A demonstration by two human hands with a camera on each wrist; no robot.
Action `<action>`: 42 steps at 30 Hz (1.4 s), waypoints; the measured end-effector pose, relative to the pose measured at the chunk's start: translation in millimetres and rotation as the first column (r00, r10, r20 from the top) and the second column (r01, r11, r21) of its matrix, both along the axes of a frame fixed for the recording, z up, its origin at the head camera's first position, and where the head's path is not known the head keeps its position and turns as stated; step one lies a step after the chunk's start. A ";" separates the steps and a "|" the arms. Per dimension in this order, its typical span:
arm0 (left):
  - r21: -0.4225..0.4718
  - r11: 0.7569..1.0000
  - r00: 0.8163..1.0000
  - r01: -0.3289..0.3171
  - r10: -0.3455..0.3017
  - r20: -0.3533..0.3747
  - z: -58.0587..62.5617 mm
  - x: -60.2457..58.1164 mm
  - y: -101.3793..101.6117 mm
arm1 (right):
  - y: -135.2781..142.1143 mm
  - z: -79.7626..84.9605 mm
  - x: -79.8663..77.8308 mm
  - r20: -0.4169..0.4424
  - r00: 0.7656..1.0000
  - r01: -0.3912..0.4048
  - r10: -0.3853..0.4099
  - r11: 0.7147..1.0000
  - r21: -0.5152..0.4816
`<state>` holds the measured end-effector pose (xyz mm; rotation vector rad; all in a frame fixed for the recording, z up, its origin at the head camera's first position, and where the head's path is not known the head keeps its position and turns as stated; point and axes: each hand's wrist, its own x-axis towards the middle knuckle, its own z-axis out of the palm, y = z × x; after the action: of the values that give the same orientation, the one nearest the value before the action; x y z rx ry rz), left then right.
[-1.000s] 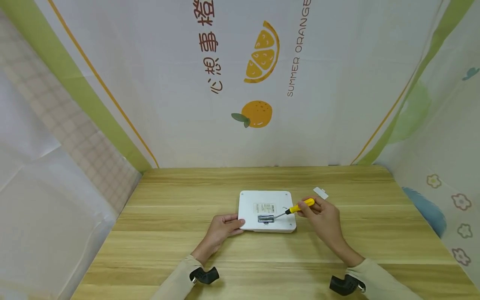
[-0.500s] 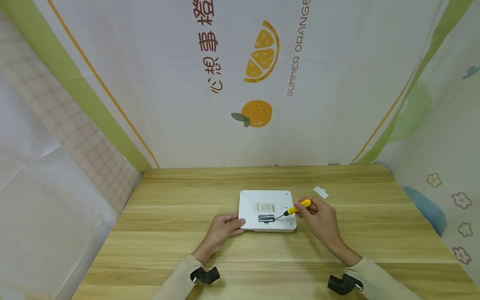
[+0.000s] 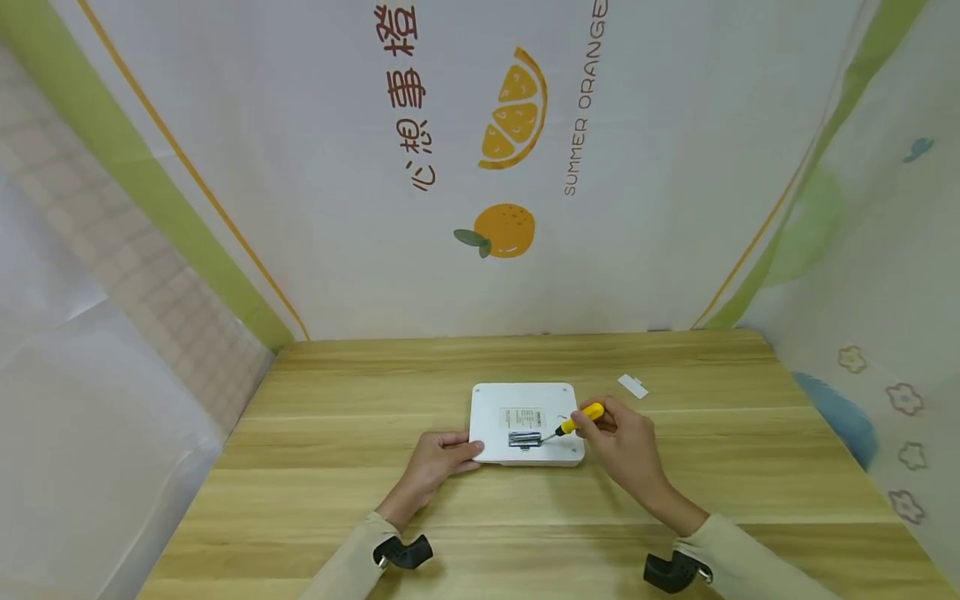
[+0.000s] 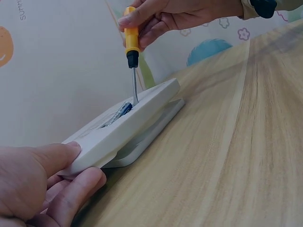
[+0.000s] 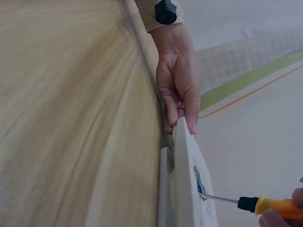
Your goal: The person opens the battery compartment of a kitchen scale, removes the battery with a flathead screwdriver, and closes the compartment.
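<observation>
A flat white device [image 3: 487, 408] lies with its labelled back upward, its small battery compartment uncovered. Thumb above and fingers below, my left hand [image 3: 433, 462] grips its left edge. My right hand [image 3: 626, 442] holds a screwdriver [image 3: 592, 412] by its yellow handle, pointing down and left. In the left wrist view the screwdriver's metal shaft [image 4: 134, 82] reaches the compartment, its tip at the end of a blue-and-silver battery [image 4: 124, 111]. That battery slopes up out of the compartment there. The right wrist view shows the tip at the same opening.
A small white battery cover [image 3: 633, 386] lies on the wooden table [image 3: 360, 492], behind my right hand. A white cloth printed with oranges [image 3: 506, 230] hangs along the back edge. More cloth hangs at both sides.
The screwdriver's handle has swung left over the device and stands steeper, its tip staying at the compartment. My left hand keeps its grip. The whole head view has shifted slightly.
</observation>
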<state>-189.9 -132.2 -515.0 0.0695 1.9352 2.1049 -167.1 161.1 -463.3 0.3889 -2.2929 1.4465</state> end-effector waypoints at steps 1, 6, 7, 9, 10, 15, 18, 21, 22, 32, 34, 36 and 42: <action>-0.001 1.000 1.000 -0.001 0.001 0.002 0.3 0.5 -0.7 | -0.1 -1.8 0.6 0.010 1.000 0.009 -0.009 1.000 -0.012; 0.004 1.000 1.000 0.002 -0.002 0.004 0.9 1.9 -1.8 | 3.5 -7.6 1.0 0.087 0.996 0.030 -0.021 0.993 -0.112; 0.004 1.000 1.000 0.001 -0.001 0.005 1.2 2.0 -1.8 | 5.1 -8.6 0.3 0.114 0.993 0.033 -0.017 0.990 -0.138; 0.002 1.000 1.000 0.001 -0.001 0.004 1.6 2.1 -1.8 | 8.7 -10.9 -0.8 0.169 0.986 0.042 -0.010 0.981 -0.187; -0.001 1.000 1.000 -0.001 0.001 0.007 1.8 2.2 -1.7 | 10.6 -12.3 -1.4 0.199 0.980 0.049 -0.006 0.976 -0.214; -0.013 1.000 1.000 -0.007 0.007 0.013 2.5 2.6 -1.7 | 19.7 -21.3 -3.8 0.323 0.946 0.090 0.018 0.945 -0.315; -0.013 1.000 1.000 -0.012 0.012 0.012 2.3 2.5 -1.8 | 23.4 -27.5 -5.3 0.386 0.922 0.113 0.042 0.922 -0.370; -0.008 1.000 1.000 -0.011 0.012 0.015 1.8 2.0 -1.4 | 26.3 -33.5 -6.2 0.440 0.895 0.142 0.071 0.890 -0.432; -0.006 1.000 1.000 -0.013 0.013 0.019 1.8 1.8 -1.2 | 27.1 -35.4 -6.4 0.454 0.887 0.150 0.081 0.880 -0.451; -0.001 1.000 1.000 -0.023 0.023 0.014 0.7 0.6 1.0 | 32.4 -45.4 -7.1 0.558 0.811 0.227 0.173 0.786 -0.574; -0.006 1.000 1.000 -0.027 0.028 0.009 1.0 1.5 1.4 | 32.0 -46.0 -7.8 0.556 0.811 0.228 0.183 0.776 -0.588; -0.009 0.999 0.999 -0.036 0.036 0.010 1.6 2.7 1.7 | 31.5 -46.4 -8.7 0.549 0.811 0.219 0.199 0.768 -0.602; -0.007 0.999 0.999 -0.051 0.052 0.017 2.5 3.3 3.2 | 32.6 -46.1 -9.2 0.542 0.807 0.213 0.235 0.740 -0.638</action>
<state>-186.6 -128.9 -512.5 -0.0002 1.9535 2.1244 -176.3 193.7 -509.4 -0.3384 -1.9123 2.5507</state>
